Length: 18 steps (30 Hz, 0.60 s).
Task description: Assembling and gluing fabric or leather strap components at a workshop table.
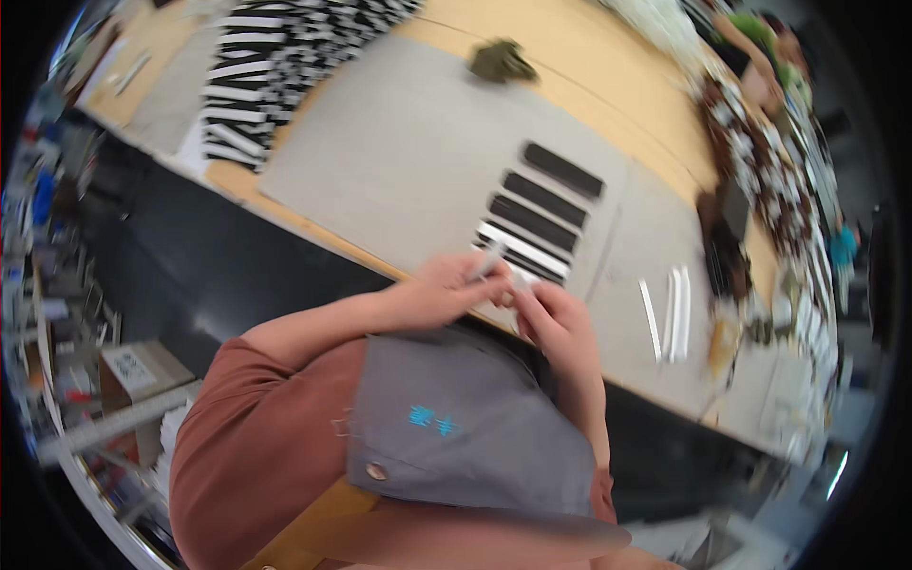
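Close in front of my apron, at the table's near edge, both hands meet with bent fingers. A short whitish strip-like piece (490, 259) sticks up from the closed fingers of my left hand (445, 287). Beside it, my right hand (562, 318) is pinched closed, its fingertips almost touching the left ones; a pale bit shows there, too blurred to name. Just beyond the hands lie several black rectangular strips (544, 197) in a row. Among the nearest ones is a white strip (522, 250), partly hidden by my fingers.
A grey sheet (380, 142) covers part of the wooden table. Black-and-white patterned strips (237, 90) lie far left, a crumpled olive cloth (502, 61) at the back. Thin white strips (675, 313) lie right, near brown-and-white bundles (750, 157). Another person (760, 66) is far right.
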Available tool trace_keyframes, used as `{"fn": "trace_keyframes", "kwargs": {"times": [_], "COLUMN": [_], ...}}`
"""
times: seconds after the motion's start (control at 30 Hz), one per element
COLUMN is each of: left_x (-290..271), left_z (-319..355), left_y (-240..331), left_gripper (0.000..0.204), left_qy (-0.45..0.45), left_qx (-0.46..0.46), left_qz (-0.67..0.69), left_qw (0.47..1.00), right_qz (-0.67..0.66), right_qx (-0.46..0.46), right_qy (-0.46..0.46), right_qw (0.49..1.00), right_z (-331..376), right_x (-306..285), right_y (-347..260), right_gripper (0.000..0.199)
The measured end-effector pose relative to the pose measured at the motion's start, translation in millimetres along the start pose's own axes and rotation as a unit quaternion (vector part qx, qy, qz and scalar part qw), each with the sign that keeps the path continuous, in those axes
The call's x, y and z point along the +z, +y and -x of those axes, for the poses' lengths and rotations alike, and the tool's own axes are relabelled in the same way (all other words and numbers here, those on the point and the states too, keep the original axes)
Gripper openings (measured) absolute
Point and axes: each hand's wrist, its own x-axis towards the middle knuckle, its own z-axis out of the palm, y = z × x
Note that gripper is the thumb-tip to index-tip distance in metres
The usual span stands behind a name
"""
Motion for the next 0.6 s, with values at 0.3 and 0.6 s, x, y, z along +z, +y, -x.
{"fn": "trace_keyframes", "kwargs": {"times": [0.3, 0.6], "left_x": [-5, -19], "left_z": [-16, -29], "left_y": [10, 3], "left_gripper": [0.025, 0.017], "left_qy": [-0.026, -0.008], "left_qx": [-0.129, -0.109], "left_qz": [0.021, -0.058], "left_qw": [0.991, 0.992], "right_qz": [-0.051, 0.018], "right_qx": [0.066, 0.030], "right_qy": [-0.056, 0.005], "right_qw": [0.995, 0.999], "right_z": [-12, -27], "right_x": [-13, -21], "right_y": [14, 15], "right_gripper": [0.032, 0.018]}}
